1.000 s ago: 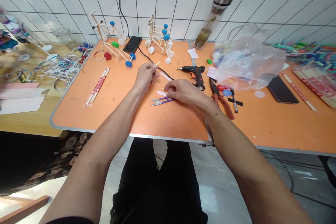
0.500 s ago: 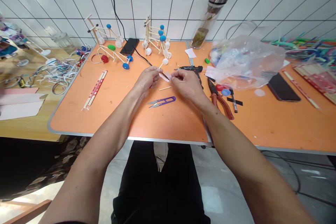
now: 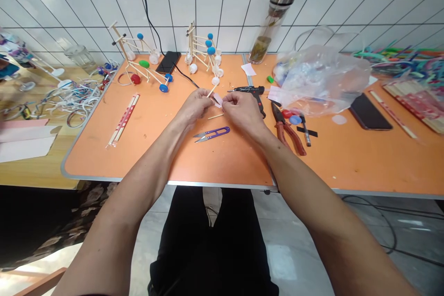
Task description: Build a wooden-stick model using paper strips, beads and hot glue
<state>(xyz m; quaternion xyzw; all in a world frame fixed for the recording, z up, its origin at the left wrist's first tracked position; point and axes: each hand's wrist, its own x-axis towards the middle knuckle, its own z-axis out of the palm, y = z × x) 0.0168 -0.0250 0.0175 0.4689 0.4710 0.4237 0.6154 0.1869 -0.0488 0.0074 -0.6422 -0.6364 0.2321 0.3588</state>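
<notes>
My left hand is closed in a pinch around a thin wooden stick, which tilts up from the fingertips. Just right of it, my right hand has its fingers pressed together; whatever they hold is hidden. A small pale paper piece shows between the hands. Under them lies a short loose wooden stick. Purple thread snips rest nearer the table's front edge. Beyond my right hand is a black glue gun.
Two stick frames with coloured caps, one on the left and one in the middle, stand at the back. Wrapped chopsticks lie left. Pliers, a plastic bag, a phone and a tall bottle occupy the right.
The stick in my left hand has turned and shows more of its length. The dark, thin shape between my hands is less visible. The whole view has shifted slightly.
</notes>
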